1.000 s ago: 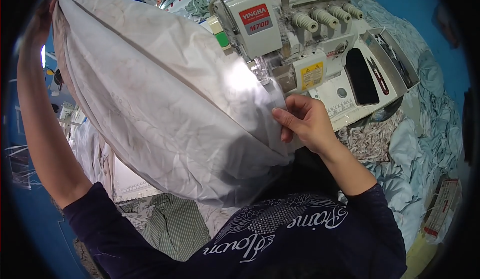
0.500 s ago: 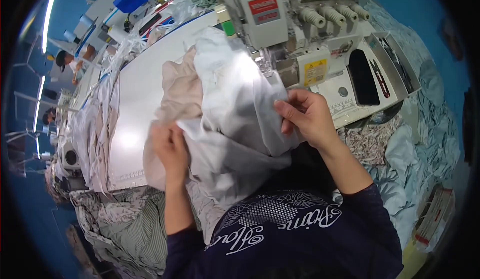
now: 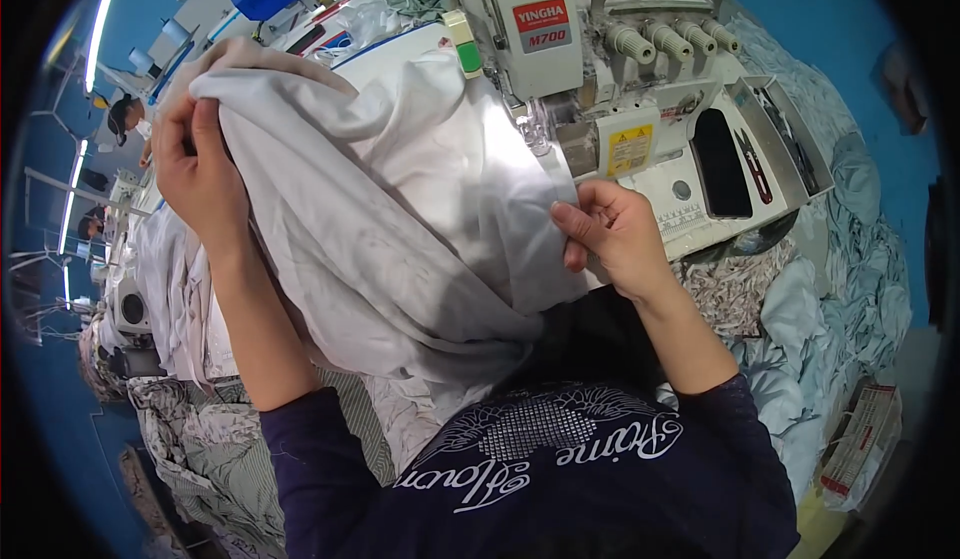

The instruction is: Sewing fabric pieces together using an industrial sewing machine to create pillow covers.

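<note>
A large piece of pale grey-white fabric (image 3: pixel 370 229) is spread across the front of a white overlock sewing machine (image 3: pixel 545 49). My left hand (image 3: pixel 200 169) grips a bunched edge of it at the far left, lifted up, with the thumb on top. Pinched between the fingers of my right hand (image 3: pixel 615 234) is the cloth's right edge, just in front of the needle area. The machine's lamp lights the fabric beside the presser foot (image 3: pixel 537 131). A beige part of the cloth shows behind my left hand. Folds hang down toward my lap.
On the machine bed to the right lie a black phone (image 3: pixel 722 164), red-handled thread snips (image 3: pixel 755 167) and a grey tool tray (image 3: pixel 785 129). Heaped fabric (image 3: pixel 840 259) surrounds the right side. Striped cloth (image 3: pixel 225 459) piles up at lower left. Co-workers sit at far left.
My left hand has moved up and to the left, drawing the fabric out with it and spreading it wide. My right hand stays almost where it was, on the cloth's edge.
</note>
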Tool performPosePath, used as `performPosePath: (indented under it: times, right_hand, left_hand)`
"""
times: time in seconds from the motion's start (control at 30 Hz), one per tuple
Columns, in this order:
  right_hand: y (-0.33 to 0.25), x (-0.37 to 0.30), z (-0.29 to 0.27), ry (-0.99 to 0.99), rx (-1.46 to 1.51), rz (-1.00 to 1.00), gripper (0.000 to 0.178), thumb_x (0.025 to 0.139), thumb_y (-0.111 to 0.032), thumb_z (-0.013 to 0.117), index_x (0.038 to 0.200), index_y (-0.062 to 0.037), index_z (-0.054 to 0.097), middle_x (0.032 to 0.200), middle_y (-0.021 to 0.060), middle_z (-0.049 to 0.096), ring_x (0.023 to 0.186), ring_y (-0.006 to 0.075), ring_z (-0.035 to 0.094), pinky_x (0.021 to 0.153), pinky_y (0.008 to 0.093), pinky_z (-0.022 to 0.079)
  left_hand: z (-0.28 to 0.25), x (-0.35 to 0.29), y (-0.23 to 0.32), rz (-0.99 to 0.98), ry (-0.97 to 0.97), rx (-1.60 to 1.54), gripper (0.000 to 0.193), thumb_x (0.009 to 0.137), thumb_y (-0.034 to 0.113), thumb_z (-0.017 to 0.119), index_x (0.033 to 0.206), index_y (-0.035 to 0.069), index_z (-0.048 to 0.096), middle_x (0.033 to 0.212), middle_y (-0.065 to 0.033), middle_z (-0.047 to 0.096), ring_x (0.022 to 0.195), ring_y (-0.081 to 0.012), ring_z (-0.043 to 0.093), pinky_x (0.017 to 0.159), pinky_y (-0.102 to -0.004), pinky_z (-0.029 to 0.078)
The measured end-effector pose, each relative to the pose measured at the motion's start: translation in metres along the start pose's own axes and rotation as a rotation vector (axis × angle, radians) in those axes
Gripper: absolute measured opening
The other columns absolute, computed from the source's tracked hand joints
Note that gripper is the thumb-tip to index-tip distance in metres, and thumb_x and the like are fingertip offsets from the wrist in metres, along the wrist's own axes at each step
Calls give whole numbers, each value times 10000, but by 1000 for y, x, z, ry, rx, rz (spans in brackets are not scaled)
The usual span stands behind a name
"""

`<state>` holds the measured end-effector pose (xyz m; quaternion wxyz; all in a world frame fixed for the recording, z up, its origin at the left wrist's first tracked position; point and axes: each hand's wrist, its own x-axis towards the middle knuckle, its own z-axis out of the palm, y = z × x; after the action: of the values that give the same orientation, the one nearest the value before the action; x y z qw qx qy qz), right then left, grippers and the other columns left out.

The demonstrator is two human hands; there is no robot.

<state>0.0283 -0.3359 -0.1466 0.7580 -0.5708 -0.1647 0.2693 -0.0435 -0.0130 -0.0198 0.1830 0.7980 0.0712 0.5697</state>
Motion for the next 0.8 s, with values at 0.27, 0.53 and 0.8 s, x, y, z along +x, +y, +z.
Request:
performPosePath:
  times: [0.27,0.53,0.8]
  right_hand:
    - [1,1,-3,-5,-38,0,185,856,-148,642,800,6,554,636,25,569,500,74,553,464,209,459]
    - [4,3,-4,-5,33,-20,173,844,-144,655,804,-11,552,599,18,560,470,79,543,439,200,431]
    - [3,2,-4,-10,59,1,184,843,-157,659,809,-8,556,596,13,559,470,78,544,437,200,430]
  left_hand:
    - [-30,-144,36,-143,-1061,424,751,557,309,834,1190,33,539,1222,-194,488,1185,-341,412,1009,-458,281]
    - [-13,-127,2,-271,-58,78,69,845,65,588,839,1,563,783,-32,489,708,-139,456,649,-244,383]
    - [2,4,9,94,145,137,129,834,139,629,852,15,596,807,-61,565,698,-147,521,654,-259,425]
